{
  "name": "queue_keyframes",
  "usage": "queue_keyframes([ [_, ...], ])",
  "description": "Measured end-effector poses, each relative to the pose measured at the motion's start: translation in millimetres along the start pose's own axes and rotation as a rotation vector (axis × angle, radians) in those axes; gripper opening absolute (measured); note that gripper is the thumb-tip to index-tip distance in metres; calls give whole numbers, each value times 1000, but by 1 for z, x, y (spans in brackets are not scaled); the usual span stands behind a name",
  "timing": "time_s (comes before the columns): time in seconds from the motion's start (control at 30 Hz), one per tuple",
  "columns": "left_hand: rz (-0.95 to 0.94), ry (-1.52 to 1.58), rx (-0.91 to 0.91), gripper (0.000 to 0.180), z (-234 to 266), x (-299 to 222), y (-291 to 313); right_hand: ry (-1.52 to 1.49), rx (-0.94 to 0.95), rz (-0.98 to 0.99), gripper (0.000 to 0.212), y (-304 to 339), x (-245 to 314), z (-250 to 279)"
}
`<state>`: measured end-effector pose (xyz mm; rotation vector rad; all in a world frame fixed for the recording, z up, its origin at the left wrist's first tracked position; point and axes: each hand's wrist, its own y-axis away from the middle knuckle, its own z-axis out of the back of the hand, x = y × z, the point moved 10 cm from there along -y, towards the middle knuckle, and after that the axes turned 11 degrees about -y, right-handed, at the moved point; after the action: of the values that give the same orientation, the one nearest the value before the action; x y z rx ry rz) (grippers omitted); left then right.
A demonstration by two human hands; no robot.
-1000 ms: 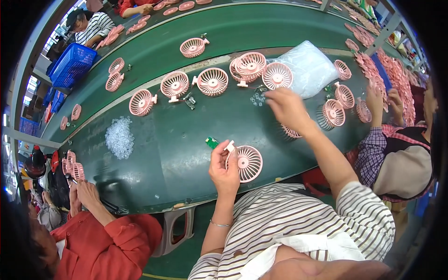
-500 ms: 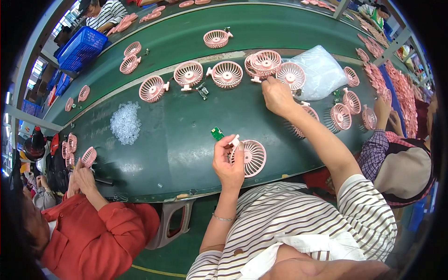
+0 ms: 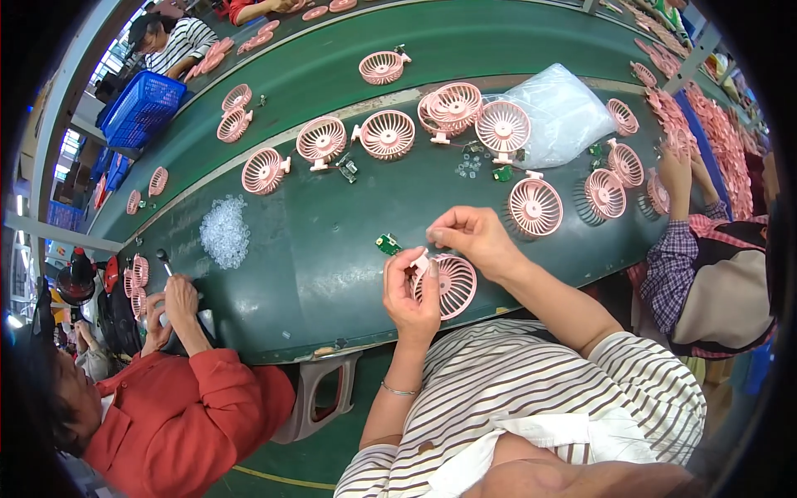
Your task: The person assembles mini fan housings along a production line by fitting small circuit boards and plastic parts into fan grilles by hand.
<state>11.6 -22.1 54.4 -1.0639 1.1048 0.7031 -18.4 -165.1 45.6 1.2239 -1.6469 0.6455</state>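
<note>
My left hand [image 3: 407,300] is closed around the neck of a round pink fan housing [image 3: 457,286] with slatted ribs, just above the green table's near edge. A small green circuit board [image 3: 388,243] sticks up beside the left fingertips, by the white-pink neck. My right hand [image 3: 481,241] hovers close to that neck from the right, thumb and forefinger pinched together. Whatever lies between those fingertips is too small to make out. Farther back, a few small clear plastic pieces [image 3: 470,163] lie near another pink fan housing [image 3: 503,129].
A pile of small clear plastic pieces [image 3: 224,234] lies at left. Several fan housings line the table's far side, beside a clear plastic bag [image 3: 564,116]. Beyond runs a green conveyor belt [image 3: 307,83]. Co-workers sit at left, in a red sleeve [image 3: 207,398], and at right.
My right hand has come back from the far fan housings toward the left hand. The left hand still grips its fan housing. The co-worker at left now holds a tool.
</note>
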Motion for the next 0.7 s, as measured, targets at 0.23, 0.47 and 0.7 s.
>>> queue_keyframes([
  [0.23,-33,-4,8,26,-1,-4,1,-46,-82,7,12,12,-7,-5],
  [0.47,-40,47,-20,33,1,-3,2,31,-113,49,11,16,-5,-7],
  [0.7,-39,-6,-2,34,1,0,2,173,-67,175,11,19,2,-11],
])
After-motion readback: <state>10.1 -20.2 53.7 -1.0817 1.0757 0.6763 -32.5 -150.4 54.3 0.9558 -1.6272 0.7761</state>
